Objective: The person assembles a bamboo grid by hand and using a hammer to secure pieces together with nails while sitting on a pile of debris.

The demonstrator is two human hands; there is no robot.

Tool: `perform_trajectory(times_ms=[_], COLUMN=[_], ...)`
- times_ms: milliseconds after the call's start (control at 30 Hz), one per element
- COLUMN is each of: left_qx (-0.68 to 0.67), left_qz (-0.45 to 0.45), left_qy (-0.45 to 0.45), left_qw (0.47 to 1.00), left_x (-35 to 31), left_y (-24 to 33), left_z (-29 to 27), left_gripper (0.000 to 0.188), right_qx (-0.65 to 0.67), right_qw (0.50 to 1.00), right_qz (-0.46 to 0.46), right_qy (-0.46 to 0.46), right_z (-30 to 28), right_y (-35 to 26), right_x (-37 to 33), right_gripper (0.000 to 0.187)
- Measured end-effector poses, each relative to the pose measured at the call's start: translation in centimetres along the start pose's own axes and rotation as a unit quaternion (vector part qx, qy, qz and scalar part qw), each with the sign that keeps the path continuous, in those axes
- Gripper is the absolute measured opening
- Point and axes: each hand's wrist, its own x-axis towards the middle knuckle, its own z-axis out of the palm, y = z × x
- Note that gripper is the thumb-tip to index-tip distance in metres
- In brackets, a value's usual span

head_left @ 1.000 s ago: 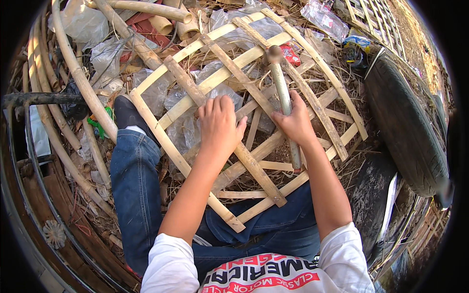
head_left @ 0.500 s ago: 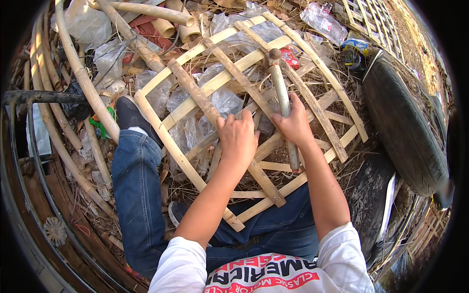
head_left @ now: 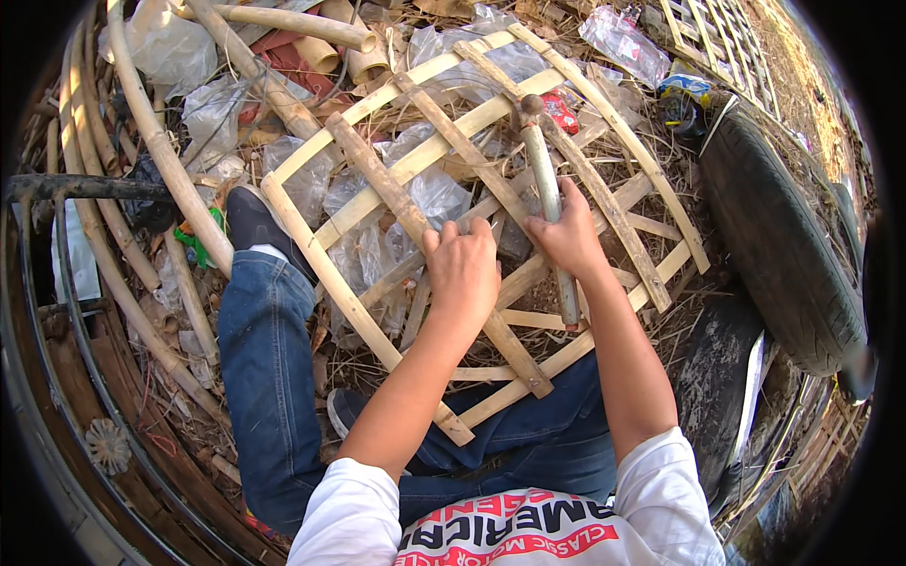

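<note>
A square lattice of flat bamboo slats (head_left: 434, 148) lies tilted before me, its near corner over my legs. My left hand (head_left: 462, 274) is closed over a slat crossing near the lattice's middle, with the fingers curled down. Whether something small is pinched under those fingers is hidden. In my right hand (head_left: 571, 236) is a hammer (head_left: 545, 174), gripped around its pale, worn handle. The rusty hammer head points away from me, over the far right part of the lattice. The handle's butt end sticks out below my palm.
Bamboo poles (head_left: 156, 141) and a black metal frame (head_left: 90, 189) stand at the left. Crumpled plastic bags (head_left: 354, 250) and dry straw lie under the lattice. A black tyre (head_left: 783, 236) is at the right, and another lattice (head_left: 722, 42) lies at the far right.
My left hand has shifted very slightly and its fingers have moved a little over the slat. My right hand and the hammer stay nearly where they were.
</note>
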Motion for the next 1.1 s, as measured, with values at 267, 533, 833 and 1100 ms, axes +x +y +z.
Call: perform_trajectory(times_ms=[267, 533, 833, 1100], left_qx=[0.005, -0.059, -0.296, -0.383], left_qz=[-0.008, 0.02, -0.14, -0.235], left_qy=[-0.017, 0.028, 0.175, -0.121], left_qw=[1.0, 0.998, 0.928, 0.885], left_x=[-0.2, -1.3, -7.9, -6.2], left_y=[-0.3, -0.9, -2.9, -4.7], left_z=[0.4, 0.3, -1.3, -1.1], left_gripper=[0.035, 0.035, 0.016, 0.058], right_qx=[-0.02, -0.04, -0.026, -0.005], right_qw=[1.0, 0.999, 0.999, 0.999], right_qz=[-0.011, 0.011, 0.031, 0.048], right_qy=[0.009, 0.002, -0.03, -0.021], right_z=[0.1, 0.1, -0.3, -0.1], right_y=[-0.3, -0.1, 0.0, -1.0], right_x=[0.1, 0.4, 0.1, -0.1], right_gripper=[0.061, 0.067, 0.067, 0.068])
